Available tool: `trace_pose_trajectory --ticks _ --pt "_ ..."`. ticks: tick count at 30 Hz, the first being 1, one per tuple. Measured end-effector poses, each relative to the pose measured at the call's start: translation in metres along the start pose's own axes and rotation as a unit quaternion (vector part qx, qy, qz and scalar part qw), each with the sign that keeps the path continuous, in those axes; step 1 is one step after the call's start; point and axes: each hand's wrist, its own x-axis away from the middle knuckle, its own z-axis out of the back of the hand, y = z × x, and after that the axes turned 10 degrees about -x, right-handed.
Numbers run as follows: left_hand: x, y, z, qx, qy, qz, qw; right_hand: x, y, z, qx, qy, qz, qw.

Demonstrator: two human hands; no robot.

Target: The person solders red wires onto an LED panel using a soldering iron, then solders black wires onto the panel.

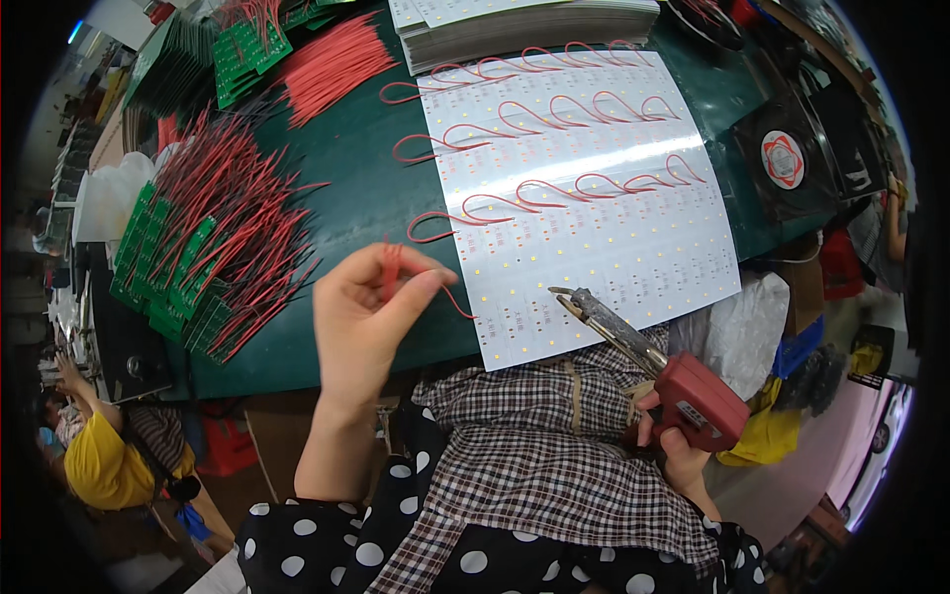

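Evidently, the left hand (pixel 366 312) has its thumb and fingers together on a few red wires (pixel 393 262), near the left edge of a white sheet (pixel 643 233); one wire curves down to that edge. The right hand (pixel 678 450) is wrapped around the red handle of a soldering tool (pixel 701 401), whose tip points over the sheet's near part; whether it touches, I cannot tell. The sheet lies on the green surface (pixel 356 163), bearing three rows of red wire loops (pixel 410 230). Behind it sits a stack of white sheets (pixel 524 40). To the left, green circuit boards (pixel 193 252) lie heaped with red and black wires, and a red wire bundle (pixel 336 67) rests farther back. Beyond the sheet's right edge hangs a crumpled clear plastic bag (pixel 760 317), near a blue container (pixel 800 346); what either holds cannot be made out.
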Motion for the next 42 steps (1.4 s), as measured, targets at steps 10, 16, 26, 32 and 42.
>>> trace_pose_trajectory --ticks 10,16,26,32,42 --pt "-0.01 -0.005 -0.013 -0.27 -0.175 0.055 0.945 0.002 -0.002 0.001 0.006 -0.008 -0.017 1.0" --pt "-0.007 -0.002 -0.019 -0.306 -0.148 0.043 0.94 -0.001 0.0 -0.007 0.05 0.03 -0.053 0.997" --pt "-0.01 -0.008 -0.006 -0.302 -0.157 -0.028 0.94 -0.006 0.002 -0.007 0.047 -0.006 -0.071 0.996" --pt "-0.011 -0.009 -0.007 -0.287 -0.146 -0.027 0.946 -0.009 0.0 -0.015 0.061 -0.029 -0.089 0.994" --pt "-0.01 -0.008 -0.01 -0.318 -0.13 -0.049 0.938 -0.002 0.011 -0.003 0.101 -0.02 -0.122 0.987"
